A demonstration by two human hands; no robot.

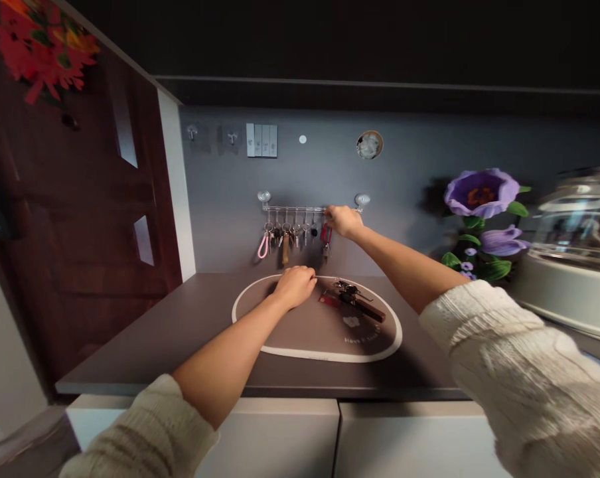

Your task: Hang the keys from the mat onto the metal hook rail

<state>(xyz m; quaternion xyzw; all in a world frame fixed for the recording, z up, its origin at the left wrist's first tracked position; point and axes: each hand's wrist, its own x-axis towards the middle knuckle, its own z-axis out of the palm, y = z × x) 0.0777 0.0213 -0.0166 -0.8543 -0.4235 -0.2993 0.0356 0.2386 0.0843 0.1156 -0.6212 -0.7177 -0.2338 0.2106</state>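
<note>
The right hand (346,220) is at the right end of the clear key rack (300,209), fingers bent at the rail just above the red-looped keys (326,234), which hang vertically; whether it grips them cannot be told. The left hand (296,287) is lower, over the oval mat (290,332), fingers curled, grip hidden. The loose key bunch (347,292) lies to its right — nearer it than the right hand — brown strap (370,309) slanting toward the near right.

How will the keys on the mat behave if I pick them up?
The keys would probably shift and dangle, being a loose cluster of separate pieces. The brown fob looks fairly stiff, since it lies straight. Rolling seems unlikely, as the bunch lies spread on the mat.
</note>
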